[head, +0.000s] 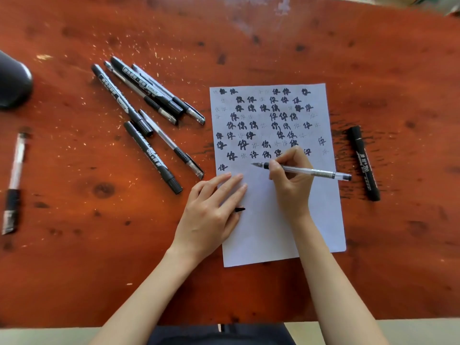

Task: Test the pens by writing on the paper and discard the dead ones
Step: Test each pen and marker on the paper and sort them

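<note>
A white paper covered with rows of black test characters lies on the red wooden table. My right hand grips a clear gel pen, its tip pointing left just above the paper's blank lower half. My left hand presses flat on the paper's left edge, and a small black pen cap pokes out from under its thumb. Several black markers and gel pens lie in a loose pile left of the paper. One black marker lies to the paper's right.
A clear gel pen with a black grip lies alone at the far left. A dark round container sits at the left edge. The table's near edge runs just in front of my forearms.
</note>
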`<state>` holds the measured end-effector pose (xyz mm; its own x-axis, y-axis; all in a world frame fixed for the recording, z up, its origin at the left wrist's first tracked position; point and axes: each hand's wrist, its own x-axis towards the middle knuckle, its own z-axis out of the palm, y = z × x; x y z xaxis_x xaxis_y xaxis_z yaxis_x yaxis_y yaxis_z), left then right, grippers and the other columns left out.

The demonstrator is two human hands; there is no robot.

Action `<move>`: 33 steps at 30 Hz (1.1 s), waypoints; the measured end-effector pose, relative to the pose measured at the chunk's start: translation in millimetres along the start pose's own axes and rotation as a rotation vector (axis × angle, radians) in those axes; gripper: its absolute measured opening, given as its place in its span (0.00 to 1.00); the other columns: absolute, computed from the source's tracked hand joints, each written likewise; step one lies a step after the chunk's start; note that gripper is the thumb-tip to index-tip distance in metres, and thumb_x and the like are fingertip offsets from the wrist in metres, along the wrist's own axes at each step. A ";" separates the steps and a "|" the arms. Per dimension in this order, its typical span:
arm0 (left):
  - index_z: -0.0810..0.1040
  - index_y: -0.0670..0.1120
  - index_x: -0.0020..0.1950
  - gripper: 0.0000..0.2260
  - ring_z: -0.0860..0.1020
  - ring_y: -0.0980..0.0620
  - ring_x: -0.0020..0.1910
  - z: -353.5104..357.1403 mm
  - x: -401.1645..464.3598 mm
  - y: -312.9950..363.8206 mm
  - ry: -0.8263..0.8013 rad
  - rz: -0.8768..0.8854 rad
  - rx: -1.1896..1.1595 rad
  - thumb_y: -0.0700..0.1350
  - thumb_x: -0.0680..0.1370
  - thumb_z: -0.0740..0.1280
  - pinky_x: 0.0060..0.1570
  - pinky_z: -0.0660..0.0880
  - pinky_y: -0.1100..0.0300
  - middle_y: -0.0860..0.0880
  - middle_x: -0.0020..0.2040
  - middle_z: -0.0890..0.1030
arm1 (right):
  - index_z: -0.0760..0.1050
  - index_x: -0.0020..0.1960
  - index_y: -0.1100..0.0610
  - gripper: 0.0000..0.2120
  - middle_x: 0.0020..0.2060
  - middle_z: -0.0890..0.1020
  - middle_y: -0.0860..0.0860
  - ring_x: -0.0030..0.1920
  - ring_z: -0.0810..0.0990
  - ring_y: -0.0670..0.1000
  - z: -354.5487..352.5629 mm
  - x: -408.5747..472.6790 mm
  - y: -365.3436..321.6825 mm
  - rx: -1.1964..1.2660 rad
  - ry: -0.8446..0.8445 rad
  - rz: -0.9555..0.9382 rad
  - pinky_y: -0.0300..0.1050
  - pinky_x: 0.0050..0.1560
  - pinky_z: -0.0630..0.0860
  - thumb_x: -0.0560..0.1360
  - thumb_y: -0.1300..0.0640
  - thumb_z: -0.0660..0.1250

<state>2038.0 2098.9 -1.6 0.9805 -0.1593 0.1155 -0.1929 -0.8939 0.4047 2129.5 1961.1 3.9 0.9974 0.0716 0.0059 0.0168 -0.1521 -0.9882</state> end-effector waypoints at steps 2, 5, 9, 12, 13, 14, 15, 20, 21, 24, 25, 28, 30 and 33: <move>0.76 0.44 0.60 0.17 0.68 0.48 0.63 -1.9 0.9 0.0 -0.012 -0.007 -0.006 0.45 0.73 0.60 0.59 0.63 0.54 0.46 0.63 0.76 | 0.65 0.34 0.51 0.06 0.25 0.71 0.45 0.26 0.68 0.43 1.3 0.5 -5.1 0.024 0.006 0.029 0.33 0.28 0.64 0.66 0.54 0.62; 0.78 0.44 0.58 0.17 0.68 0.49 0.62 -6.9 2.2 2.4 -0.027 -0.017 -0.006 0.46 0.72 0.61 0.58 0.64 0.55 0.46 0.61 0.78 | 0.65 0.31 0.52 0.07 0.22 0.71 0.45 0.24 0.67 0.42 1.8 3.8 -12.2 0.009 0.014 0.093 0.33 0.27 0.64 0.64 0.53 0.62; 0.80 0.45 0.55 0.17 0.70 0.50 0.58 -16.1 4.8 11.8 -0.086 -0.024 0.024 0.47 0.71 0.59 0.56 0.66 0.56 0.47 0.57 0.81 | 0.66 0.29 0.56 0.12 0.17 0.72 0.45 0.20 0.66 0.41 -2.6 12.8 -20.6 0.081 0.019 0.254 0.34 0.23 0.63 0.68 0.65 0.63; 0.81 0.48 0.50 0.12 0.77 0.50 0.54 -34.8 15.7 23.3 -0.150 -0.071 0.040 0.48 0.70 0.64 0.50 0.76 0.58 0.49 0.52 0.82 | 0.66 0.30 0.57 0.16 0.17 0.71 0.46 0.19 0.65 0.41 -8.3 14.8 -36.1 0.144 0.031 0.344 0.37 0.24 0.62 0.73 0.72 0.60; 0.81 0.47 0.52 0.12 0.77 0.49 0.55 -41.8 18.8 27.0 -0.177 -0.091 0.040 0.48 0.70 0.67 0.51 0.76 0.58 0.49 0.54 0.81 | 0.67 0.32 0.57 0.15 0.20 0.71 0.46 0.19 0.65 0.40 -10.1 11.7 -42.3 0.141 0.023 0.356 0.38 0.26 0.62 0.74 0.71 0.60; 0.79 0.47 0.56 0.13 0.75 0.48 0.60 -47.7 22.2 29.5 -0.209 -0.104 0.021 0.47 0.72 0.67 0.55 0.74 0.56 0.48 0.59 0.79 | 0.67 0.35 0.57 0.13 0.23 0.71 0.49 0.20 0.66 0.40 -11.6 7.0 -48.5 0.145 0.014 0.361 0.37 0.26 0.62 0.74 0.70 0.61; 0.75 0.46 0.62 0.15 0.70 0.47 0.65 -51.7 24.9 29.9 -0.239 -0.125 0.004 0.47 0.75 0.65 0.61 0.70 0.55 0.47 0.64 0.74 | 0.68 0.37 0.56 0.12 0.26 0.71 0.51 0.22 0.67 0.40 -13.2 0.8 -54.6 0.159 0.005 0.361 0.35 0.26 0.63 0.74 0.69 0.62; 0.71 0.43 0.66 0.17 0.70 0.45 0.62 -72.5 25.1 37.0 -0.091 -0.225 -0.173 0.45 0.78 0.62 0.61 0.70 0.53 0.43 0.61 0.74 | 0.72 0.41 0.53 0.09 0.32 0.75 0.49 0.29 0.72 0.42 -29.6 -30.9 -83.8 0.219 -0.017 0.331 0.34 0.32 0.67 0.75 0.66 0.63; 0.73 0.42 0.64 0.15 0.73 0.46 0.58 -79.8 26.0 41.5 -0.037 -0.257 -0.275 0.44 0.78 0.62 0.57 0.72 0.55 0.43 0.57 0.77 | 0.73 0.42 0.53 0.09 0.33 0.76 0.49 0.29 0.73 0.42 -33.8 -34.4 -90.0 0.237 -0.022 0.321 0.35 0.32 0.67 0.75 0.66 0.63; 0.74 0.41 0.59 0.12 0.78 0.43 0.52 -101.2 28.9 53.1 0.000 -0.306 -0.477 0.45 0.78 0.62 0.47 0.72 0.59 0.41 0.52 0.80 | 0.73 0.42 0.56 0.09 0.32 0.79 0.49 0.28 0.75 0.43 -43.8 -38.5 -109.4 0.318 -0.030 0.282 0.37 0.33 0.67 0.76 0.66 0.59; 0.73 0.41 0.59 0.13 0.77 0.40 0.50 -106.0 29.5 56.4 -0.003 -0.299 -0.493 0.46 0.78 0.62 0.43 0.71 0.57 0.37 0.49 0.80 | 0.72 0.40 0.57 0.09 0.29 0.79 0.48 0.27 0.74 0.43 -46.6 -38.3 -115.8 0.337 -0.031 0.258 0.38 0.33 0.67 0.76 0.66 0.59; 0.67 0.41 0.57 0.16 0.75 0.38 0.39 -119.4 25.8 64.7 -0.005 -0.292 -0.488 0.52 0.78 0.61 0.34 0.68 0.50 0.38 0.39 0.77 | 0.69 0.35 0.60 0.07 0.22 0.76 0.49 0.24 0.72 0.44 -51.3 -36.1 -135.3 0.367 -0.057 0.164 0.37 0.30 0.69 0.72 0.62 0.62; 0.65 0.44 0.51 0.14 0.70 0.51 0.31 -125.2 22.1 67.1 0.016 -0.263 -0.480 0.55 0.78 0.54 0.29 0.63 0.58 0.50 0.32 0.70 | 0.68 0.34 0.60 0.05 0.21 0.75 0.48 0.23 0.71 0.44 -51.3 -35.8 -145.9 0.379 -0.081 0.119 0.34 0.27 0.69 0.68 0.59 0.60; 0.70 0.45 0.47 0.12 0.71 0.58 0.33 -130.8 18.6 70.3 0.071 -0.190 -0.497 0.52 0.77 0.54 0.33 0.65 0.66 0.55 0.36 0.71 | 0.67 0.33 0.60 0.05 0.20 0.73 0.47 0.22 0.69 0.43 -49.5 -37.9 -157.0 0.398 -0.117 0.077 0.32 0.25 0.66 0.67 0.60 0.59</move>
<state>2037.7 2087.8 147.7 0.9981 0.0300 0.0531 -0.0248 -0.5950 0.8034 2092.6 1933.5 166.4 0.9797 0.1896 -0.0648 -0.1084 0.2298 -0.9672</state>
